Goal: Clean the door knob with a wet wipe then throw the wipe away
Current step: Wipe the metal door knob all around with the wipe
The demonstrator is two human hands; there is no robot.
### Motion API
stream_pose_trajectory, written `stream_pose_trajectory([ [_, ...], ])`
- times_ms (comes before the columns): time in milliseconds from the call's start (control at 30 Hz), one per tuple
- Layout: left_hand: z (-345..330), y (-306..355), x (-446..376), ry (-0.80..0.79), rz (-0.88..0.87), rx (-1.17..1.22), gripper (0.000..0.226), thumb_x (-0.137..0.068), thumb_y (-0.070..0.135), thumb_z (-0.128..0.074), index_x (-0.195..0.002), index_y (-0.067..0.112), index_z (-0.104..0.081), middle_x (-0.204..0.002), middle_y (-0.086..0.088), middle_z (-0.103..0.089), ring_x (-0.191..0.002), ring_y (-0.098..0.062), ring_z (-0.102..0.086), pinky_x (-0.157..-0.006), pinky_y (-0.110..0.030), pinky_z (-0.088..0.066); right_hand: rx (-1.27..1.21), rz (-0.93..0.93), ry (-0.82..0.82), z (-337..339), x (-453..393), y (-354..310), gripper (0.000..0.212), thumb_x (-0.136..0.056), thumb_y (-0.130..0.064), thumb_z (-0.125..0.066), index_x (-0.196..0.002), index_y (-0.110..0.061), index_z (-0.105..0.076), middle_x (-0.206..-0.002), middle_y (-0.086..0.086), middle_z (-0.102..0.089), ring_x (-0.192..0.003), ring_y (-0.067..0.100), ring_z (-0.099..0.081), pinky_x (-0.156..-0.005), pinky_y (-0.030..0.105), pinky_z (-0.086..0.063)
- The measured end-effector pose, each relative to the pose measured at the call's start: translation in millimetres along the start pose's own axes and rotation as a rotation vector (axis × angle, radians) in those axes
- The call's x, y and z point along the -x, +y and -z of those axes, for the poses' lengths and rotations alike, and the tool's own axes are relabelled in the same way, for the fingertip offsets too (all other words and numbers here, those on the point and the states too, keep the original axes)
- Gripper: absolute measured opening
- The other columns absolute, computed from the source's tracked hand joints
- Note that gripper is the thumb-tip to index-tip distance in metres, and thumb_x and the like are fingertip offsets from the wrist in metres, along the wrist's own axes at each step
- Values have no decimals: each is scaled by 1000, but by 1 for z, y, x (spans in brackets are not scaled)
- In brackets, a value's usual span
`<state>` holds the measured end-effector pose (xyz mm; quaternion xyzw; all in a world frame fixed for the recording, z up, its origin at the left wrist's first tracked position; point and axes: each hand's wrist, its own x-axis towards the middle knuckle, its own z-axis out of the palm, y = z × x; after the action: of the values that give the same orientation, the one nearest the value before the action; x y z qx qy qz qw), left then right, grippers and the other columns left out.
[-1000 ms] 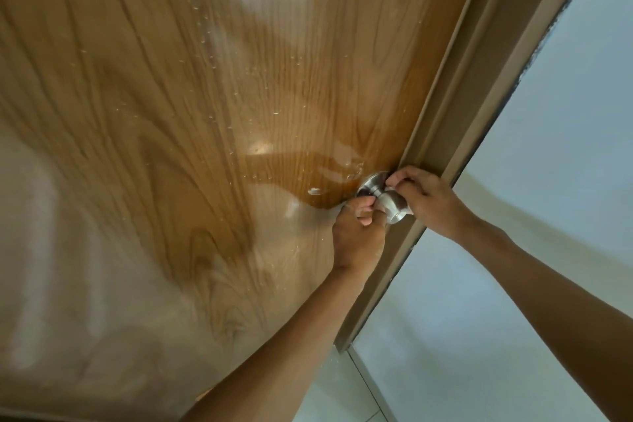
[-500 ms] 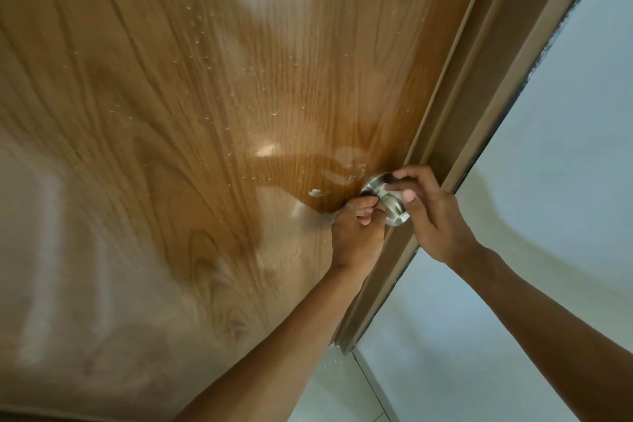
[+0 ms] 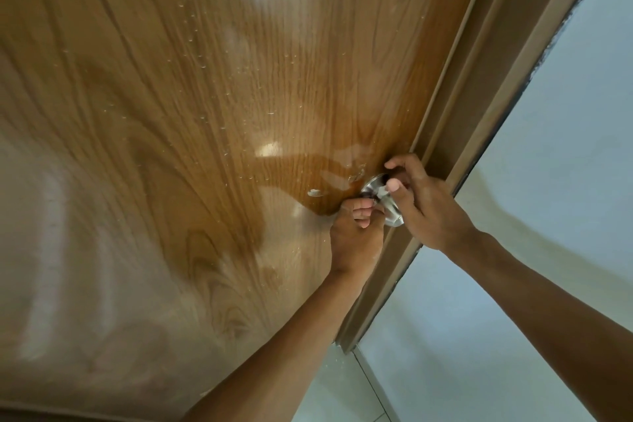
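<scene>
A silver door knob (image 3: pixel 381 196) sits at the right edge of a glossy wooden door (image 3: pixel 212 134). My right hand (image 3: pixel 428 205) wraps over the knob from the right, thumb across its face and fingers hooked behind its top. From below, my left hand (image 3: pixel 356 236) comes up with its fingers curled and pinched against the knob's neck on the lower left. The two hands nearly touch. Most of the knob is covered by them. No wet wipe shows; if one is held, the fingers hide it.
The brown door frame (image 3: pixel 479 106) runs diagonally right beside the knob. A pale wall (image 3: pixel 565 154) lies beyond it, with light floor tiles (image 3: pixel 342 387) at the bottom. Water droplets and a wet smear (image 3: pixel 315 192) mark the door left of the knob.
My right hand has turned around the knob, from gripping its top edge to covering its face with the thumb across. The left hand has stayed at the knob's neck.
</scene>
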<state>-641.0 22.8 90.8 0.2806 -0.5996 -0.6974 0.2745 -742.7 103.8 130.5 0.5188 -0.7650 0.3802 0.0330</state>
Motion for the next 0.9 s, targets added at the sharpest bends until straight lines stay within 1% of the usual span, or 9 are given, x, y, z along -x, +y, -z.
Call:
stream_pose_trajectory([
  [100, -2, -2, 5, 34, -38, 19, 25, -89, 20, -64, -112, 14, -57, -107, 4, -66, -98, -4, -62, -80, -13, -51, 115, 131, -70, 6, -1, -1, 71, -90, -70, -23, -128, -14, -46, -102, 2, -68, -85, 17, -67, -67, 24, -58],
  [233, -4, -5, 10, 79, -178, -23, 19, -91, 20, -61, -110, 17, -56, -107, 3, -65, -99, -5, -62, -83, -18, -52, 181, 241, -173, 10, -5, -3, 65, -93, -65, -26, -128, -16, -49, -107, 0, -69, -91, 14, -67, -73, 15, -52],
  [367, -5, -4, 12, 72, -263, -33, 14, -94, 20, -56, -108, 17, -58, -105, 6, -67, -99, -1, -62, -83, -16, -52, 95, 199, -226, 7, -2, -3, 56, -95, -61, -28, -132, -23, -45, -110, -12, -66, -100, 6, -64, -81, 19, -54],
  [467, -5, -1, 12, 44, -255, -29, 20, -95, 18, -54, -115, 21, -59, -111, 7, -67, -101, -2, -63, -84, -15, -52, -88, 49, -169, 7, 9, 3, 51, -97, -54, -32, -138, -26, -43, -122, -9, -65, -112, 8, -62, -86, 22, -55],
  [567, -10, 0, 10, 37, -255, -97, 17, -97, 24, -51, -111, 25, -60, -117, 2, -65, -105, -11, -63, -85, -23, -55, -135, 6, -4, 10, 18, 4, 44, -97, -49, -40, -135, -26, -48, -125, -14, -62, -114, 0, -59, -84, 11, -51],
  [667, -13, -2, 9, 45, -207, -126, 19, -97, 27, -51, -113, 24, -61, -122, 2, -62, -109, -10, -60, -83, -14, -52, 5, 18, 177, 16, 21, 4, 39, -95, -40, -52, -127, -20, -57, -118, -16, -61, -108, -2, -58, -83, 3, -46],
  [767, -14, -2, 9, 88, -114, -73, 23, -97, 26, -51, -116, 19, -61, -121, 0, -62, -106, -8, -58, -77, -7, -47, 37, 7, 205, 18, 21, 5, 31, -95, -26, -56, -122, -13, -63, -112, -10, -63, -104, 6, -61, -86, 4, -46],
  [833, -15, 0, 9, 107, -9, 15, 23, -97, 23, -50, -115, 17, -63, -121, -2, -63, -109, -13, -59, -83, -15, -49, 16, -19, 140, 14, 21, 5, 28, -94, -17, -57, -120, -10, -66, -111, -9, -65, -103, 9, -63, -87, 2, -45],
  [900, -14, 6, 7, 93, 142, 138, 21, -98, 20, -47, -110, 18, -64, -118, -4, -65, -107, -16, -61, -85, -24, -50, 12, -49, 69, 10, 23, 5, 29, -93, -18, -58, -120, -10, -66, -113, -6, -67, -103, 10, -64, -87, 8, -49],
])
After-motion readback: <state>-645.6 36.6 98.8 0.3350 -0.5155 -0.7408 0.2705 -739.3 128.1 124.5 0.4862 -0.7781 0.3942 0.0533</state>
